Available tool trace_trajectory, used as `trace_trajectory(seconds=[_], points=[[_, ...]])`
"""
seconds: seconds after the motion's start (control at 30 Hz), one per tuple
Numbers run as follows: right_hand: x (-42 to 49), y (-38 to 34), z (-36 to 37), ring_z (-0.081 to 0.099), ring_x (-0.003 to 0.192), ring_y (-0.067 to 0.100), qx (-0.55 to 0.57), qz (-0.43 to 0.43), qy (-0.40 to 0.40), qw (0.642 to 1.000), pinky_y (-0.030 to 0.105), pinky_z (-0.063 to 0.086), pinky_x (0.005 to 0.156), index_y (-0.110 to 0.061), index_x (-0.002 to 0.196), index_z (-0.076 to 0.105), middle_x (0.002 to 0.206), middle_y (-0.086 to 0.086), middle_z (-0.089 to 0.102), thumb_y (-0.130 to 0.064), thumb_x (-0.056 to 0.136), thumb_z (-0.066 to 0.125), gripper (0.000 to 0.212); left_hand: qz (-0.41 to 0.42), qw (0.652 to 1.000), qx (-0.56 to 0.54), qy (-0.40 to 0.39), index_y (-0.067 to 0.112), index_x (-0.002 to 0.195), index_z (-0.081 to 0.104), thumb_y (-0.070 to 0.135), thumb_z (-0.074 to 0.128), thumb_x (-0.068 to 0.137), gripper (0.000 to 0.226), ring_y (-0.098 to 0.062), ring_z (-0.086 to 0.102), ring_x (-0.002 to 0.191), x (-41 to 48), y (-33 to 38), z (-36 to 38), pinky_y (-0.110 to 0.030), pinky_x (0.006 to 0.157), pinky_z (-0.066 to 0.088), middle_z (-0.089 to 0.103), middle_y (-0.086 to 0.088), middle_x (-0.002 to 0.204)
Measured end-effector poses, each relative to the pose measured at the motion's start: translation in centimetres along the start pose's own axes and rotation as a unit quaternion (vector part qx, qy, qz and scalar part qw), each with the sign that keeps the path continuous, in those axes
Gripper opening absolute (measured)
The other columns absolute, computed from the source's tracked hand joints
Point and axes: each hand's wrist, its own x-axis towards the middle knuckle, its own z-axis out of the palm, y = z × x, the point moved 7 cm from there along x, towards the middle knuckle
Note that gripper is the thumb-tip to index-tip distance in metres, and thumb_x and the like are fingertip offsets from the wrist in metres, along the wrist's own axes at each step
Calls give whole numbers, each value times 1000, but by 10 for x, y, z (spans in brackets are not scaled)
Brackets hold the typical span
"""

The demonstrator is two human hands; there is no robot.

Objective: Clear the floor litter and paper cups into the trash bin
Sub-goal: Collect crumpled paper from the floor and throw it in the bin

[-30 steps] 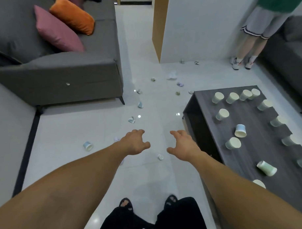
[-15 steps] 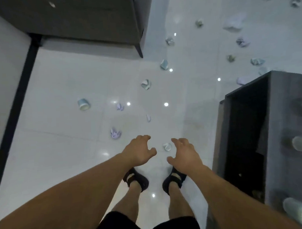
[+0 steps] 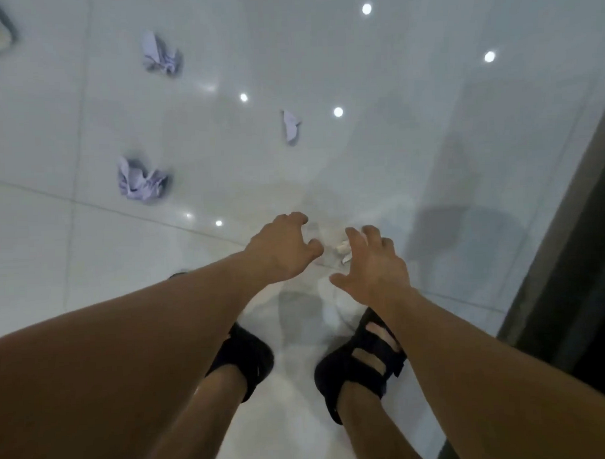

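Your left hand (image 3: 281,250) and right hand (image 3: 371,264) hover half-open and empty at the frame centre, either side of the pale scrap (image 3: 333,249) (it is blurred), probably to scoop it.

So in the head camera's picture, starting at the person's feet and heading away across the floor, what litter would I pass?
black sandals → white scrap → nearer crumpled paper wad → small torn paper piece → farther crumpled paper wad
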Motion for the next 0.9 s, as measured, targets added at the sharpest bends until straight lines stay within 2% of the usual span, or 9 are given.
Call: trace_trajectory(seconds=[0.13, 0.27, 0.4, 0.5, 0.63, 0.7, 0.77, 0.83, 0.9], points=[[8, -2, 18, 39, 114, 27, 16, 9, 77, 997, 33, 48, 82, -16, 139, 35, 137, 10, 32, -29, 86, 62, 60, 13, 999, -43, -24, 16, 145, 33, 44, 53, 90, 65, -24, 45, 128, 20, -8, 27, -32, 100, 37, 42, -5, 146], [2, -22, 1, 46, 113, 24, 129, -9, 67, 989, 31, 44, 85, -17, 137, 42, 130, 6, 42, -30, 84, 65, 59, 14, 993, -105, -43, 16, 146, 32, 47, 55, 90, 68, -21, 49, 124, 6, -7, 20, -29, 95, 37, 46, -3, 142], [-21, -86, -59, 48, 112, 17, 205, -117, 102, 966, 27, 44, 81, -19, 139, 42, 127, -1, 46, -28, 72, 77, 76, 22, 981, -187, -39, 17, 136, 41, 37, 60, 88, 55, -11, 56, 92, -22, -4, -31, -23, 76, 45, 59, 2, 114], [-37, -125, -102, 53, 110, 13, 237, -148, 108, 954, 25, 45, 83, -23, 141, 40, 127, -6, 47, -25, 71, 79, 80, 33, 977, -212, -8, 18, 120, 50, 29, 61, 88, 36, -3, 52, 76, -45, -8, -81, -16, 60, 38, 57, 10, 92], [-45, -163, -132, 47, 121, 10, 149, -167, 58, 973, 24, 43, 91, -31, 148, 28, 141, -10, 38, -42, 79, 72, 83, 17, 973, -225, 37, 12, 111, 52, 26, 57, 91, 25, -15, 55, 80, -75, -29, -141, -22, 61, 39, 58, -1, 93], [-35, -165, -140, 42, 127, 16, 80, -136, 46, 986, 31, 44, 96, -32, 150, 21, 148, -7, 30, -43, 82, 69, 84, 0, 972, -225, 66, 5, 106, 51, 25, 56, 90, 26, -30, 56, 88, -81, -50, -161, -27, 66, 36, 57, -14, 92], [-15, -161, -149, 44, 124, 20, 33, -90, 66, 993, 32, 46, 90, -31, 150, 19, 147, -4, 29, -42, 85, 66, 81, -16, 971, -226, 82, -7, 102, 47, 20, 56, 88, 32, -41, 54, 92, -78, -74, -170, -29, 65, 31, 56, -26, 97], [15, -155, -155, 48, 116, 23, 13, -58, 87, 994, 29, 44, 79, -30, 150, 17, 144, -1, 28, -41, 87, 62, 78, -22, 969, -225, 96, -10, 94, 45, 17, 56, 86, 30, -45, 50, 86, -63, -94, -174, -30, 63, 29, 52, -27, 90], [50, -151, -153, 52, 111, 28, -6, -43, 91, 995, 30, 41, 75, -27, 149, 20, 141, 3, 28, -41, 89, 60, 74, -35, 967, -226, 115, 0, 78, 43, 16, 58, 85, 23, -39, 45, 74, -44, -111, -168, -29, 62, 27, 43, -12, 70]])
